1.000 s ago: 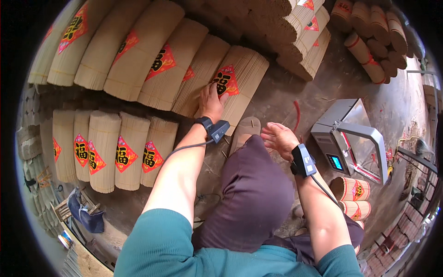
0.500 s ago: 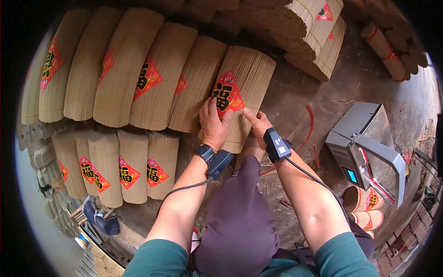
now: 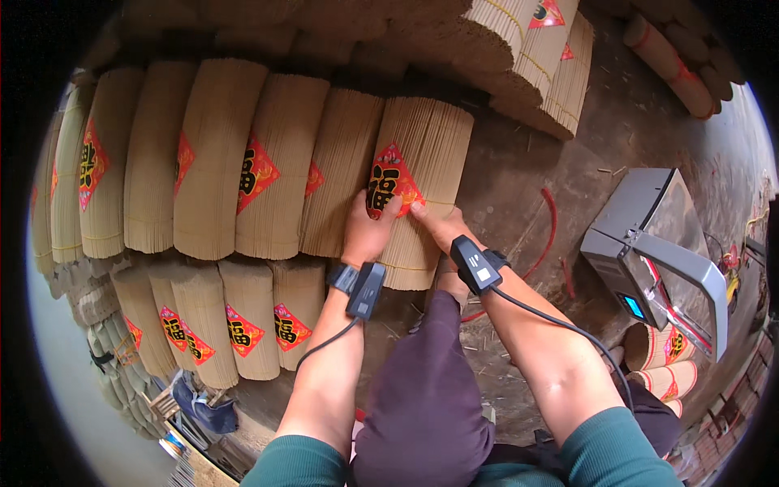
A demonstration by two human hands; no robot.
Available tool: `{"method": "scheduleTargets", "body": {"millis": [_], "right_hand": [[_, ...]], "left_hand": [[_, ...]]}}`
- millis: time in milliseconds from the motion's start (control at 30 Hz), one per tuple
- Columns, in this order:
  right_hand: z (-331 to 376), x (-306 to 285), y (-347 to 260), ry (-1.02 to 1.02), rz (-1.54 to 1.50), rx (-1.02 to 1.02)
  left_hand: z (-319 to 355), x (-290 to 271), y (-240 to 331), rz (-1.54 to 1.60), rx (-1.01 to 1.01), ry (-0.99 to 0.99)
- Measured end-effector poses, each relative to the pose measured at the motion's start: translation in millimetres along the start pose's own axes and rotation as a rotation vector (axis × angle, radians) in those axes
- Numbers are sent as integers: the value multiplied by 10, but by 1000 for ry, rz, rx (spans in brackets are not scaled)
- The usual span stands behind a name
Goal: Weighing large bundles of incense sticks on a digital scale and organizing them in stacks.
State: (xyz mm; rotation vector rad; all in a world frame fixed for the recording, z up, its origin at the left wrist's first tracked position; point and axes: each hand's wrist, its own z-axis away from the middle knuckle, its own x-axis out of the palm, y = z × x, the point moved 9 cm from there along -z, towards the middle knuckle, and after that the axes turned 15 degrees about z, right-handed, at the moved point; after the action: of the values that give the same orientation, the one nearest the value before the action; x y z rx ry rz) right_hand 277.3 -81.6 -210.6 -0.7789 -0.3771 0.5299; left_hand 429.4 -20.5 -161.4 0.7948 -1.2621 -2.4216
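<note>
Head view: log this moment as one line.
left hand: thumb on red label | right hand: thumb at label's lower right corner | stick bundle: both hands on it, rightmost in its row | grey machine: screen lit

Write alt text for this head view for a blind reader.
A person's left hand and right hand touch a red diamond label on a bundle of thin tan sticks, at the right end of a row of bundles. A second row lies nearer the person; a grey machine with a lit screen stands right.

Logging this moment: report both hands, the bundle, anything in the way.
Left hand and right hand on stick bundle. Both at its red label. Another bundle close on left.
</note>
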Motion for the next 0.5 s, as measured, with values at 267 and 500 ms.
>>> {"method": "scheduleTargets", "body": {"millis": [267,500], "right_hand": [[392,230,-64,-126,-226,30],[1043,297,-795,-135,-371,-279]], "left_hand": [[422,-266,674,-265,292,64],[1201,-484,1591,-318,488,135]]}}
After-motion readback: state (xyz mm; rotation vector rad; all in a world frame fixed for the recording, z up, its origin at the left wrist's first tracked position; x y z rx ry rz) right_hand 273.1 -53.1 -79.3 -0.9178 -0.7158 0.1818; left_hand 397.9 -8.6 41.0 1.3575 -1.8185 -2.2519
